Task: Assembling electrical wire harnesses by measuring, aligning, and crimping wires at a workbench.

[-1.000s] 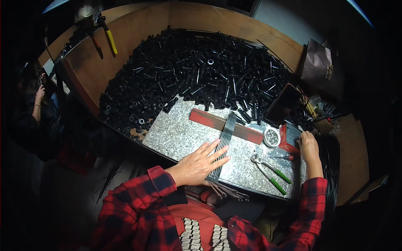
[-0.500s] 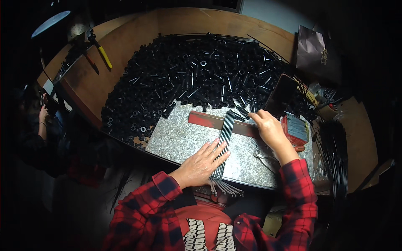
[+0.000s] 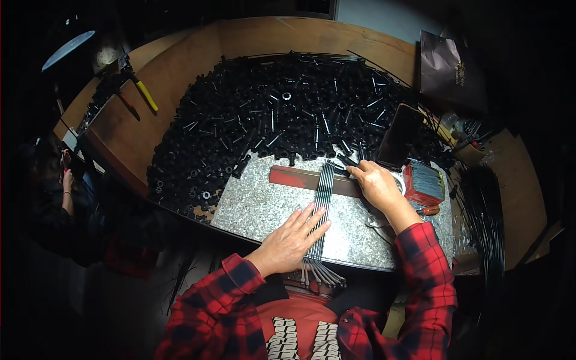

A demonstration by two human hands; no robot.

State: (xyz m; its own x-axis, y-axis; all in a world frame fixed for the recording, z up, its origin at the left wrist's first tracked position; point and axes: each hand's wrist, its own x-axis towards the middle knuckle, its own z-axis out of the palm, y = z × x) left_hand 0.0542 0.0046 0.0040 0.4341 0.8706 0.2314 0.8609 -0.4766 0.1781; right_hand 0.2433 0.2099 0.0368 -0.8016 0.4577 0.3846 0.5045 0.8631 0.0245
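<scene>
Black parts pile (image 3: 288,108) beyond R grip (image 3: 379,185), red box (image 3: 422,196) nr.

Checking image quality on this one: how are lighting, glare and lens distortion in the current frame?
Head view: glare whitens the speckled board to the right of the left hand; head view: small glints dot the dark pile of black parts; head view: the wooden back wall bows under the fisheye; head view: the outer edges sink to near black, hiding detail there.
</scene>
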